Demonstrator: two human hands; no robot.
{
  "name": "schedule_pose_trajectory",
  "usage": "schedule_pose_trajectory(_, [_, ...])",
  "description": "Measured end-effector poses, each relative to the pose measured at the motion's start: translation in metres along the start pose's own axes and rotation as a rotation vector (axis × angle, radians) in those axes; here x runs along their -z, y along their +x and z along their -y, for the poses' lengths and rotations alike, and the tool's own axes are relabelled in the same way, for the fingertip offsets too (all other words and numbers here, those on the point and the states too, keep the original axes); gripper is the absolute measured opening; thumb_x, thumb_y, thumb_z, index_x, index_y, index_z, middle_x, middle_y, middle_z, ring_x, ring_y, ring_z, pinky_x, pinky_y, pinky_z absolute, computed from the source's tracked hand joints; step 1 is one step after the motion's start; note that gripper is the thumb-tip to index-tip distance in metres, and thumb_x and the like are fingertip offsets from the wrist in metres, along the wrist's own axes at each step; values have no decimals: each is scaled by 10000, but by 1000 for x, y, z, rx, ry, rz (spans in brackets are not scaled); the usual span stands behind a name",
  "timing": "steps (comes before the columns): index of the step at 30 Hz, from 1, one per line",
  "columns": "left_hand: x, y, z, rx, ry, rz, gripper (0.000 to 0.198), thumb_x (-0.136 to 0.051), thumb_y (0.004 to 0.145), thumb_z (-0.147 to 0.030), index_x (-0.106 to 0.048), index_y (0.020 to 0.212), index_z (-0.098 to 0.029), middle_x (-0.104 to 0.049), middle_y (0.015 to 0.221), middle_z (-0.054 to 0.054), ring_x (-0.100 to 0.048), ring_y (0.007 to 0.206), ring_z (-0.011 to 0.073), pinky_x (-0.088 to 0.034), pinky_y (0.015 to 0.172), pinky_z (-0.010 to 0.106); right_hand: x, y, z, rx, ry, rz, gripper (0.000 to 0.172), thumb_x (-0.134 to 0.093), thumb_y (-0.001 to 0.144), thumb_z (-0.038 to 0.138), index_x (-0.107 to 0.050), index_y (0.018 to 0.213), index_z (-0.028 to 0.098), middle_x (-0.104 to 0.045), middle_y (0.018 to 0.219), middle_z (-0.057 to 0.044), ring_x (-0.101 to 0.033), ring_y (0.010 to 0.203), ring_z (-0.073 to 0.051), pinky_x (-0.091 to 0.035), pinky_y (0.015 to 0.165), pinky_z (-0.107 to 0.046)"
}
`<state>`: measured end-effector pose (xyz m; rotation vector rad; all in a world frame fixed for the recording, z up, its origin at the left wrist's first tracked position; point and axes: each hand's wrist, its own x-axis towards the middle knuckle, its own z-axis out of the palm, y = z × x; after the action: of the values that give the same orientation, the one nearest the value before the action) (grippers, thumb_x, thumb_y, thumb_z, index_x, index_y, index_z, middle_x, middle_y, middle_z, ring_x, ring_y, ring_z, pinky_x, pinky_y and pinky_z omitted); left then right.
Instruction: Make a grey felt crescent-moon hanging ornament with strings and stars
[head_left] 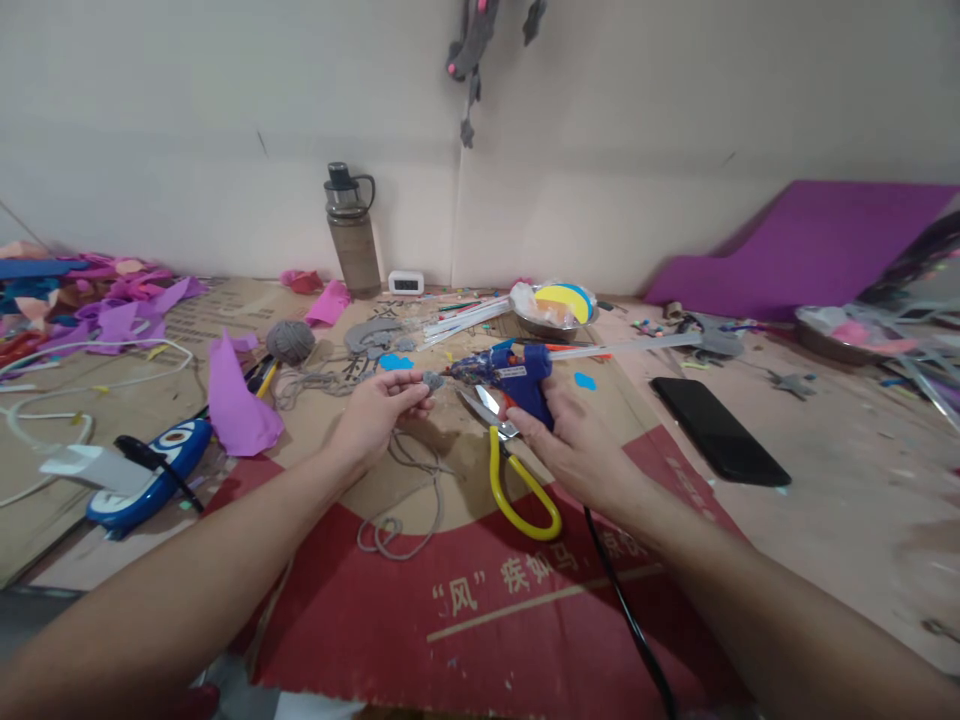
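My left hand [382, 408] pinches a small grey yarn piece [433, 381] between its fingertips, with grey yarn [409, 500] trailing down onto the cardboard. My right hand [574, 440] is wrapped round the handle of a blue hot glue gun [510, 372], whose nozzle points left at the grey piece. Yellow-handled scissors [514, 480] lie on the cardboard just under the right hand. A black cord [626, 610] runs from the gun toward me.
A grey yarn ball [290, 341], purple felt scraps [236, 395], a water bottle [352, 235] and a small white clock [406, 282] sit to the left and back. A black phone [716, 430] lies to the right, with a purple sheet [810, 245] behind it. Glue sticks [457, 320] lie at the centre back.
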<state>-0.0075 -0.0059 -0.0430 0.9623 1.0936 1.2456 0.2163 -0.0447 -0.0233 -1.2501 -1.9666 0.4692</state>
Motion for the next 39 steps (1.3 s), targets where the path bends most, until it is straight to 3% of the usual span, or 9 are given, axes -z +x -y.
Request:
schedule_pose_trajectory(8, [6,2,3,13,-58,74,423,-767,668,-199,-643,1069,-150,-692,692,37,-628,582,91,-459,515,155,0,2,4,-145,207,-32,327,-501,878,379,-525,1136,180,-637,1053,-96,-591,973,-238,-464,876,-406])
schedule_pose_trajectory(11, [7,1,3,1,-57,92,398,-755,681,-205,-646,1061,-156,-695,687,41,-636,582,95,-455,504,152,-4,2,4,-222,390,-41,234,-528,858,363,-534,1027,200,-624,846,-33,-582,737,-177,-486,693,-334])
schedule_pose_trajectory(13, [4,-1,1,-9,-53,88,380,-753,675,-192,-645,1036,-151,-688,668,31,-643,590,101,-473,521,161,-9,3,4,-291,549,-28,188,-545,843,359,-518,954,210,-575,727,12,-503,559,-124,-445,550,-285])
schedule_pose_trajectory(15, [1,-4,-2,-6,-23,86,373,-758,663,-191,-638,1014,-150,-679,656,17,-641,580,103,-488,527,173,-15,6,6,-364,702,-36,204,-590,805,337,-492,937,216,-567,725,29,-457,492,-92,-416,485,-259])
schedule_pose_trajectory(19, [-10,-11,-3,7,43,116,384,-770,653,-218,-614,997,-149,-667,640,-3,-626,543,99,-502,517,188,-28,15,13,-437,856,-148,362,-694,700,277,-461,968,209,-624,911,-4,-611,670,-117,-521,640,-286])
schedule_pose_trajectory(22, [-17,-15,1,10,58,165,385,-771,660,-240,-592,990,-151,-668,640,-5,-627,537,103,-504,506,190,-34,20,15,-434,834,-192,402,-722,670,279,-468,974,207,-638,916,-5,-637,710,-128,-537,734,-322])
schedule_pose_trajectory(29, [-23,-21,4,-22,122,224,375,-773,669,-264,-593,977,-149,-677,687,4,-619,521,103,-504,492,204,-36,20,9,-422,733,-186,419,-726,653,247,-486,993,198,-644,914,-19,-635,687,-132,-538,715,-320])
schedule_pose_trajectory(35, [-21,-21,3,28,23,267,290,-697,759,-337,-613,965,-150,-675,751,18,-639,565,105,-501,505,204,-34,20,12,-459,801,-200,389,-707,655,213,-486,974,196,-622,885,1,-589,608,-100,-535,676,-297])
schedule_pose_trajectory(39, [-22,-19,5,37,52,255,271,-710,745,-349,-606,902,-154,-675,743,11,-641,574,102,-492,511,196,-35,21,11,-452,788,-210,394,-706,656,221,-482,979,197,-631,907,-7,-593,603,-100,-537,674,-300])
